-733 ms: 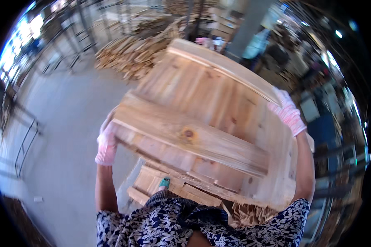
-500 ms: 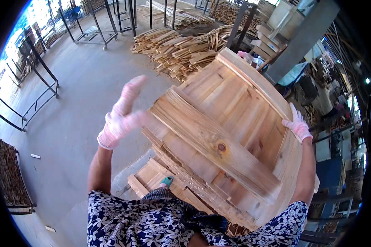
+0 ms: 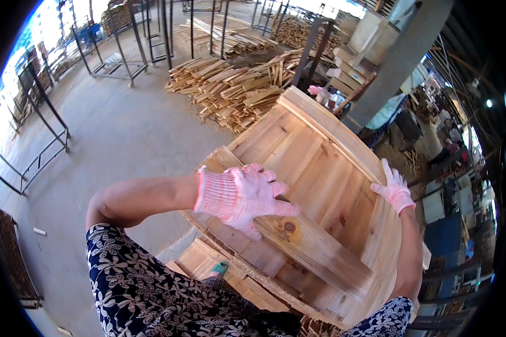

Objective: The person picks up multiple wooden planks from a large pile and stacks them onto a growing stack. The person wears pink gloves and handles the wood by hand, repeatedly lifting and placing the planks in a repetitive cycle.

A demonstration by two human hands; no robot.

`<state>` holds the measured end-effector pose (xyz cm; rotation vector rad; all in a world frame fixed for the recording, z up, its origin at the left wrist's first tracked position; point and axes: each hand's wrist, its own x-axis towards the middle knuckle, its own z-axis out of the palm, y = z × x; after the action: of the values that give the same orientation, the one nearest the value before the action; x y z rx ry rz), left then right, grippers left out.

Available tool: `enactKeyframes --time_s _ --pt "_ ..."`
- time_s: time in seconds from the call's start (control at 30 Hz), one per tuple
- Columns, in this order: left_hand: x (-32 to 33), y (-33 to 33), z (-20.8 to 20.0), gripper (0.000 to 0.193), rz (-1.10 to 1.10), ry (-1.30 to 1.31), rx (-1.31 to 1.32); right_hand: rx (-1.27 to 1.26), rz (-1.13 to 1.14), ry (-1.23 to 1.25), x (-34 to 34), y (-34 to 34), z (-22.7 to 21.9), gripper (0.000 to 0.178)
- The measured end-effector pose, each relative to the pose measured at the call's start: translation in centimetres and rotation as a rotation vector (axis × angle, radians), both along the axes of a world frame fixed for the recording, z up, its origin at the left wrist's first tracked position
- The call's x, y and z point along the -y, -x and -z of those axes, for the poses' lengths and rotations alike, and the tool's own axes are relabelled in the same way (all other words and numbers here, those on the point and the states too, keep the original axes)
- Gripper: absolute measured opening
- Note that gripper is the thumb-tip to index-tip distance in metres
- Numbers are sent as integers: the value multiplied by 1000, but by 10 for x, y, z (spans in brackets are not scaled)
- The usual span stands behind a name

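Observation:
My left hand [image 3: 246, 196], in a pink-and-white knitted glove, reaches across a plank with a dark knot [image 3: 326, 250]. Its fingers are spread over the plank; whether the palm presses on it I cannot tell. That plank lies across a layer of pale boards [image 3: 303, 154] set side by side on top of a stack. My right hand [image 3: 395, 192], gloved alike, rests with fingers stretched out on the stack's right side, beside the end of a long edge strip [image 3: 337, 123].
Below the stack's near left side lie more wooden panels [image 3: 194, 258], with my foot in a green shoe [image 3: 220, 268] on them. Heaped wood strips [image 3: 230, 90] cover the floor beyond. Metal rack frames [image 3: 45, 121] stand left; a grey post [image 3: 396, 67] rises behind right.
My left hand has swung from the air at the left onto the knotted plank. My right hand keeps its place on the stack's edge, while the whole view has shifted slightly.

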<state>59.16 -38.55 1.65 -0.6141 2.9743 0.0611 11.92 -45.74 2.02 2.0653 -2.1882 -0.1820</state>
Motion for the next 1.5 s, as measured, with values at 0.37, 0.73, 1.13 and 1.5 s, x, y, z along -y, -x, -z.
enactKeyframes --time_s 0.37,0.73,1.13,1.5 --pt "-44 -11 -19 81 -173 182 -97 464 -500 -126 -218 -72 -15 63" --pt "-198 210 45 60 409 -401 -806 715 -160 942 -373 -6 51 56" --pt "-500 468 162 47 1203 -912 109 -187 1860 913 -1016 -60 319 54" --pt "-886 650 269 91 1128 -1028 190 226 2318 2249 -1103 -90 399 75"
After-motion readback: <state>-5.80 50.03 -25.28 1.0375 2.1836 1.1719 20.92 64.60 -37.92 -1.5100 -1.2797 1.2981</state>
